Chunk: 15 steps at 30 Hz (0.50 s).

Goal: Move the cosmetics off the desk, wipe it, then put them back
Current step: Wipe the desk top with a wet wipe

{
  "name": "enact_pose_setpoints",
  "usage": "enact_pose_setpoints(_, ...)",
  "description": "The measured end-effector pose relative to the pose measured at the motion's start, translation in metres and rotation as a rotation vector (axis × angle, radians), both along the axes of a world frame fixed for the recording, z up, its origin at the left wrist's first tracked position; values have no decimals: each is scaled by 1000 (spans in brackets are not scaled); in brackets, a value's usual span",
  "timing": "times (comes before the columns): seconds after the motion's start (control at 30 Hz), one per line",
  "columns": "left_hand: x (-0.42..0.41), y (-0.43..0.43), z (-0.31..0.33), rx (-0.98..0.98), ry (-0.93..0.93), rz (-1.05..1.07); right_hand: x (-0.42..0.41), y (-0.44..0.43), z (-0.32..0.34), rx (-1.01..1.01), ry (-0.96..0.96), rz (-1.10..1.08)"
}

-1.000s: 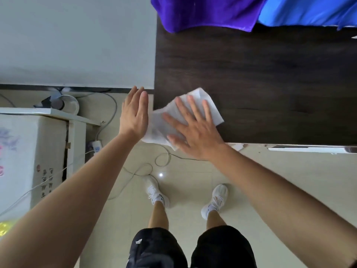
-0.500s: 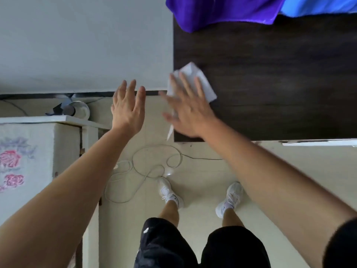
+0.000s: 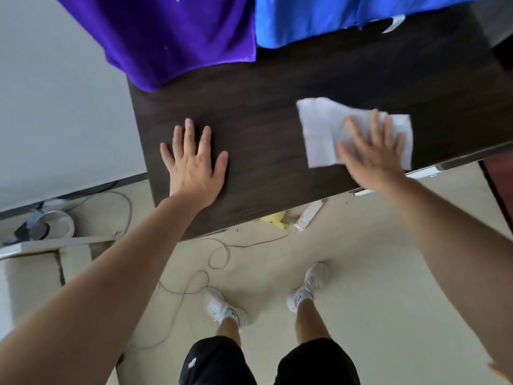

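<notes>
1. head view: the left hand point(image 3: 194, 165) lies flat, fingers spread, holding nothing, on the dark wood-grain desk point(image 3: 263, 115) at centre left.
2. the right hand point(image 3: 372, 151), open and blurred, presses a white rectangular paper towel point(image 3: 322, 126) on the desk at centre right.
3. purple cloth point(image 3: 172, 34) and blue cloth point(image 3: 319, 18) drape the desk's upper edge.

cloth point(image 3: 322, 129) swept right; left hand point(image 3: 194, 165) now on desk point(image 3: 263, 112).
</notes>
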<state>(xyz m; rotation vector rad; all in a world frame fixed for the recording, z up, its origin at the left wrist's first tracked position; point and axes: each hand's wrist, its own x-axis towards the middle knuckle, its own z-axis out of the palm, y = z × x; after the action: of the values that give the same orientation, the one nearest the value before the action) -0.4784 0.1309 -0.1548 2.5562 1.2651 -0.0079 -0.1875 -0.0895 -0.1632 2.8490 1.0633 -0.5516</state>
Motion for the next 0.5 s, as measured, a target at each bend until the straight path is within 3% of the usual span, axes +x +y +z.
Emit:
enact_pose_setpoints(0.13, 37, -25, -4, 24, -8, -56, 51, 0, -3, 6, -58, -86)
enact_pose_setpoints(0.27, 101, -60, -5, 38, -62, -80, 32, -7, -6, 80, -68, -18)
enact_pose_setpoints(0.37, 160, -90, -5, 21, -100, -62, 8, -49, -9, 176, -86, 177)
enact_pose_setpoints(0.5, 225, -129, -6, 27, -97, -73, 54, -112, -8, 194, -36, 123)
